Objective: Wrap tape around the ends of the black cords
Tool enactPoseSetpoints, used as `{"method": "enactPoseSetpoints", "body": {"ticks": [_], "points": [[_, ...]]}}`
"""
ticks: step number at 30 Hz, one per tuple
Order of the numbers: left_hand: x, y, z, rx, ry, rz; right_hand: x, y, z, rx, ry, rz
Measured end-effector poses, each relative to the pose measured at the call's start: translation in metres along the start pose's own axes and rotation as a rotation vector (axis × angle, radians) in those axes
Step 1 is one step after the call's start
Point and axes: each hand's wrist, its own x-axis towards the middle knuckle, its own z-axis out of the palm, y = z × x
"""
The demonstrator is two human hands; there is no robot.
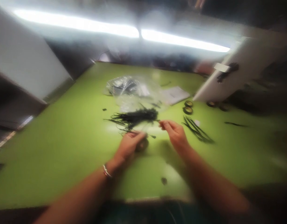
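A bundle of thin black cables (138, 116) lies on the green table, just beyond my hands. My left hand (130, 143), with a bracelet at its wrist, is closed in a pinch at the near side of the bundle. From its fingers a thin black cable (153, 137) pokes out to the right, ending in a small dark tip. Under that hand is a dark round thing (143, 145), blurred, perhaps a tape roll. My right hand (175, 132) pinches thumb against forefinger at the bundle's right end; a small dark bit shows at its fingertips, too blurred to name.
Behind the bundle lies a clear plastic bag (127, 85) beside a white sheet or packet (175, 95). Black tape rolls (187, 110) and a looped cable bunch (197, 129) are to the right. A white panel (220, 74) stands at the back right on the green table (64, 149).
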Motion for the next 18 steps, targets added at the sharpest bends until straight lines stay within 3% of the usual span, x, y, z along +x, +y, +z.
{"method": "enactPoseSetpoints", "body": {"ticks": [3, 7, 10, 18], "points": [[-0.001, 0.001, 0.0, 0.012, -0.005, -0.004, 0.001, -0.002, 0.0, -0.014, -0.029, 0.029], [-0.001, -0.003, -0.003, 0.075, -0.041, 0.017, -0.01, 0.002, 0.017, -0.08, -0.149, -0.014], [-0.001, -0.007, -0.007, 0.123, -0.079, 0.042, -0.017, 0.006, 0.028, -0.094, -0.165, -0.062], [-0.001, -0.008, -0.004, 0.14, -0.076, 0.025, -0.02, 0.013, 0.027, -0.409, -0.076, -0.552]]}}
